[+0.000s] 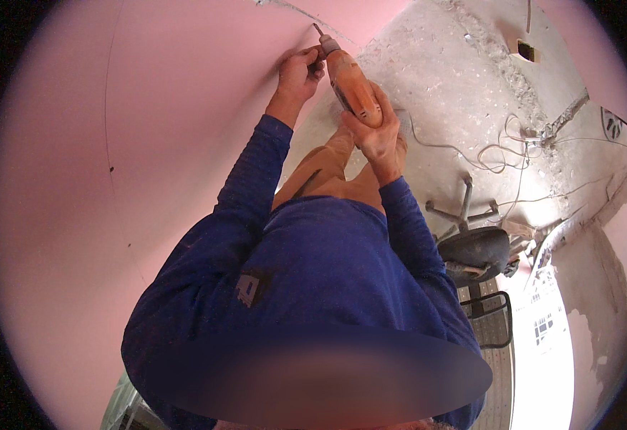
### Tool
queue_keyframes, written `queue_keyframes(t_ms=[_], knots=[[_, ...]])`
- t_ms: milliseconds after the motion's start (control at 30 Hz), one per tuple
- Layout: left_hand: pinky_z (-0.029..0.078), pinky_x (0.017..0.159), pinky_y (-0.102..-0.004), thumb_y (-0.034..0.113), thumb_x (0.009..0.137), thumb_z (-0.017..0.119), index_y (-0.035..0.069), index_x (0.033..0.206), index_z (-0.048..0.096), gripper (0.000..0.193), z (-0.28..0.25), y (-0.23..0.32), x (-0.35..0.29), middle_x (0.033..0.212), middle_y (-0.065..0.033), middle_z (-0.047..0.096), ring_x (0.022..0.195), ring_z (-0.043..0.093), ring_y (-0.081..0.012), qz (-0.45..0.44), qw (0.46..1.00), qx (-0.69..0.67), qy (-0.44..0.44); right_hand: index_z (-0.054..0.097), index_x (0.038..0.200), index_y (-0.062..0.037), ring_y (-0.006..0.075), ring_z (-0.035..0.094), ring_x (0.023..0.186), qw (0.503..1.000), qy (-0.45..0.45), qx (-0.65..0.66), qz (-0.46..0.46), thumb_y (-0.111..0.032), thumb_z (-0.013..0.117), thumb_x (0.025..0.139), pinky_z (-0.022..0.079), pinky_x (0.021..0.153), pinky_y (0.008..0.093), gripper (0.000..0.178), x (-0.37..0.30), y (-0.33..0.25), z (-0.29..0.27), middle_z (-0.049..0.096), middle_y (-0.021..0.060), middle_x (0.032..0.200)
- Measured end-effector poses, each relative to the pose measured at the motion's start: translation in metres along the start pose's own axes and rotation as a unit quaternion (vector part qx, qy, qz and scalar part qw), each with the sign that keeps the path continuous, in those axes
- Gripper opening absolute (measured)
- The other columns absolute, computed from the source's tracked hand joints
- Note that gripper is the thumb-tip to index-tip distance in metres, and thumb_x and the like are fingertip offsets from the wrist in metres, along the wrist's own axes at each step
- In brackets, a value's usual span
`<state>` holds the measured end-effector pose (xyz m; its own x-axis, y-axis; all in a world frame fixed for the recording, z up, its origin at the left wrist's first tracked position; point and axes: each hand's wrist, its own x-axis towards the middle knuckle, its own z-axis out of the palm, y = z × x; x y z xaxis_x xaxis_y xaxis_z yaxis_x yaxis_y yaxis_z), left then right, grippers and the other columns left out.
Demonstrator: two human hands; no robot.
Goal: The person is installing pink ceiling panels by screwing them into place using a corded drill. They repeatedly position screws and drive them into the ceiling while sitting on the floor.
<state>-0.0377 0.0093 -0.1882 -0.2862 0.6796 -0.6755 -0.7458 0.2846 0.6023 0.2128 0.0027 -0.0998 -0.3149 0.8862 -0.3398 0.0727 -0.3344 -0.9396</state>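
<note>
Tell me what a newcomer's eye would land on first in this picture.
First the orange power drill at top centre, its bit set against the big pink wall that fills the left half. The right hand grips the drill's body while the left hand is up at the chuck. To the right, a black swivel chair stands on the dusty floor among loose cables.

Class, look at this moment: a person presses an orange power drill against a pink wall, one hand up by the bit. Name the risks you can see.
1. The left hand sits right beside the bit of the orange drill, so a slip could likely catch the fingers.
2. The right hand alone grips the drill body; a jam might twist it.
3. Loose cable lies across the dusty floor near the office chair, a possible trip hazard.
</note>
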Motion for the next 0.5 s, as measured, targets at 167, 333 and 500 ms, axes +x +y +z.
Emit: queue_keyframes(t_ms=[167, 333, 500], knots=[[0.054, 0.070, -0.0290, 0.010, 0.111, 0.052, -0.004, 0.127, 0.068, 0.026, 0.002, 0.000, -0.005, 0.105, -0.0078, 0.072, 0.081, 0.065, -0.0169, 0.001, 1.000, 0.005, 0.027, 0.063, 0.146, -0.0006, 0.0257, 0.074, 0.114, 1.000, 0.001, -0.003, -0.012, -0.020, 0.093, 0.076, 0.058, 0.101, 0.0392, 0.078, 0.002, 0.003, 0.004, 0.077, 0.0211, 0.125], [0.051, 0.065, -0.0277, 0.010, 0.111, 0.053, -0.003, 0.122, 0.070, 0.024, 0.004, 0.002, -0.012, 0.101, -0.0077, 0.073, 0.077, 0.063, -0.0148, 0.000, 0.999, 0.023, 0.041, 0.061, 0.147, 0.0019, 0.0265, 0.074, 0.114, 0.996, -0.014, -0.066, -0.052, -0.021, 0.093, 0.077, 0.058, 0.101, 0.0381, 0.080, 0.008, 0.005, 0.002, 0.076, 0.0225, 0.126], [0.045, 0.059, -0.0269, 0.011, 0.110, 0.054, -0.001, 0.116, 0.072, 0.023, 0.001, -0.001, -0.029, 0.093, -0.0079, 0.074, 0.070, 0.060, -0.0136, -0.009, 0.996, 0.032, 0.079, 0.060, 0.147, 0.0032, 0.0269, 0.075, 0.114, 0.991, -0.026, -0.105, -0.082, -0.022, 0.093, 0.078, 0.058, 0.100, 0.0381, 0.081, 0.014, 0.004, -0.006, 0.077, 0.0247, 0.125]])
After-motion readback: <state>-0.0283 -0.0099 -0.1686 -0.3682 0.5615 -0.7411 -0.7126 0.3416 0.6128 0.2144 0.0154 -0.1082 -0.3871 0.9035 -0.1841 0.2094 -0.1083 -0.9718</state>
